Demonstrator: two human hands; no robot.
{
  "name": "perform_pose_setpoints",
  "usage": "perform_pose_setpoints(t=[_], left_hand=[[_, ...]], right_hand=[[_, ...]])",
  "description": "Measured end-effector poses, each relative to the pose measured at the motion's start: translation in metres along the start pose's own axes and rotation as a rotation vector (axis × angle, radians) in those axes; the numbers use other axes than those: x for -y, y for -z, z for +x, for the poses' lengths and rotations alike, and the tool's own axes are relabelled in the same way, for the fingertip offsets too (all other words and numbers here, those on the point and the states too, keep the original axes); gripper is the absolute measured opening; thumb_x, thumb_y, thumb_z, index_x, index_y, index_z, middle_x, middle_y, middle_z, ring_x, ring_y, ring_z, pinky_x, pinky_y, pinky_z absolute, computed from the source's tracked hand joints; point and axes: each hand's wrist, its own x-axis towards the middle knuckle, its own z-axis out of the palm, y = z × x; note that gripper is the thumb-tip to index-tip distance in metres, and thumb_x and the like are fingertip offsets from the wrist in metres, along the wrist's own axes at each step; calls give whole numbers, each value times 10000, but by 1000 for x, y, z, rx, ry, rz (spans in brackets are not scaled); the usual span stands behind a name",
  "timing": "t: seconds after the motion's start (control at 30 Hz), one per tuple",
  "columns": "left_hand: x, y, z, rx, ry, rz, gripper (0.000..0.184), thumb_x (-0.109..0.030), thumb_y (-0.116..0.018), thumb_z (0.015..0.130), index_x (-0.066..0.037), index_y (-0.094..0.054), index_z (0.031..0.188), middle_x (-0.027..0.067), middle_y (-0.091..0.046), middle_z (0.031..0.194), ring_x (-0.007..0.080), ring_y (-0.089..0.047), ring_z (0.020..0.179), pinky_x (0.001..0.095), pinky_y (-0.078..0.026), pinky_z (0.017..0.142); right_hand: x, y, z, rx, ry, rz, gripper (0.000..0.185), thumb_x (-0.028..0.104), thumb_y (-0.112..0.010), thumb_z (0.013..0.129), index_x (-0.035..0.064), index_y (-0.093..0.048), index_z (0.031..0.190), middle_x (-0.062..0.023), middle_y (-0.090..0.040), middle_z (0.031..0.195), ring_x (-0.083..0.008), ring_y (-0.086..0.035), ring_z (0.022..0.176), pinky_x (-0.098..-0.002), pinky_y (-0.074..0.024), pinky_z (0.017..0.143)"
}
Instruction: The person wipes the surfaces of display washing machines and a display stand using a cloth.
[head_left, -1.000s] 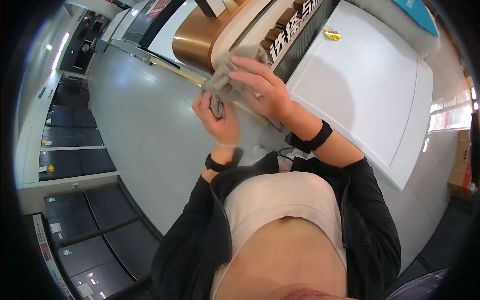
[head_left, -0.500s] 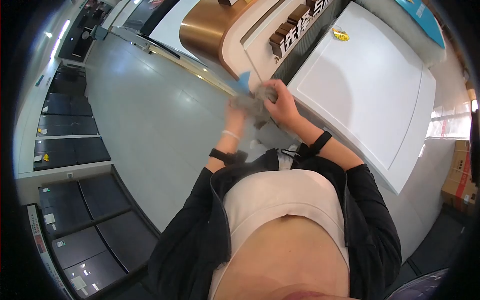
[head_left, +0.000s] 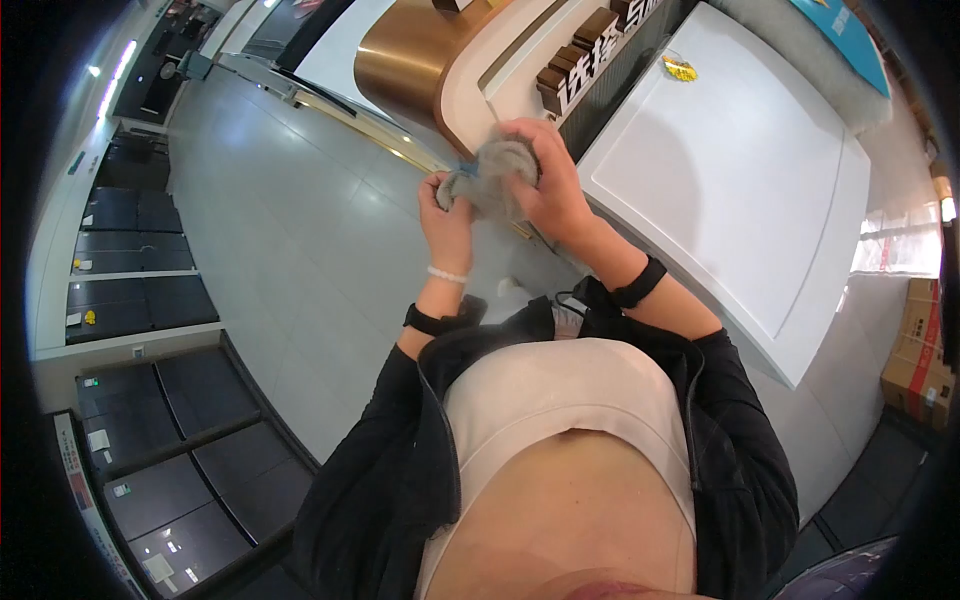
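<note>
A grey cloth (head_left: 492, 180), bunched and a little blurred, is stretched between my hands in front of me, above the floor. My left hand (head_left: 445, 215) is closed on its left end, thumb and fingers pinching it. My right hand (head_left: 548, 185) grips the other end, fingers curled over the top. A small blue patch shows at the cloth's middle; I cannot tell whether it belongs to the cloth. The white appliance (head_left: 740, 190) stands just right of my right hand, with a gold foil item (head_left: 680, 68) on its top.
A counter with a bronze curved edge (head_left: 400, 70) and raised sign characters (head_left: 585, 75) stands ahead. Dark appliances (head_left: 150, 300) line the left wall. Cardboard boxes (head_left: 917, 360) are at the far right. Grey tiled floor (head_left: 300, 220) lies to my left.
Both hands have risen slightly and shifted left with the cloth. The left hand has moved farther out, and the cloth is now pulled wider between them. The blue piece shows less.
</note>
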Motion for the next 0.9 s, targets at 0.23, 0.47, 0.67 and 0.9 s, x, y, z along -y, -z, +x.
perform_pose_setpoints(t=[0.23, 0.47, 0.67, 0.9], left_hand=[[-34, -10, -4, -16, 425, -200, 230, -79, -543, 905, -91, -491, 1129, 30, -584, 977, 110, -575, 799, 242, -478, 616], [3, -4, -2, 19, 665, -119, 174, -133, -552, 923, -122, -497, 1087, 25, -593, 892, 120, -572, 701, 227, -427, 509], [-22, -5, 6, -62, 344, -265, 320, -7, -560, 868, -73, -476, 1170, 74, -573, 1080, 176, -588, 919, 289, -517, 738], [-146, -1, 53, -8, -463, -470, 354, 35, -524, 871, -35, -476, 1215, 69, -547, 1152, 175, -569, 1036, 320, -494, 908]], right_hand=[[7, -3, -11, 65, 227, -44, 468, -26, -718, 736, 48, -558, 1170, -155, -549, 1183, -328, -548, 1123, -395, -438, 1000], [-66, 0, -62, 248, -328, -97, 482, -5, -759, 714, 73, -553, 1143, -131, -565, 1183, -345, -550, 1148, -395, -444, 980], [-5, 8, -14, -79, -278, 289, 530, -48, -765, 690, 71, -541, 1155, -112, -585, 1206, -309, -592, 1104, -379, -500, 886], [87, 22, 64, -54, 784, -267, 533, 30, -781, 677, 135, -610, 1171, -104, -570, 1305, -276, -597, 1069, -364, -514, 816]])
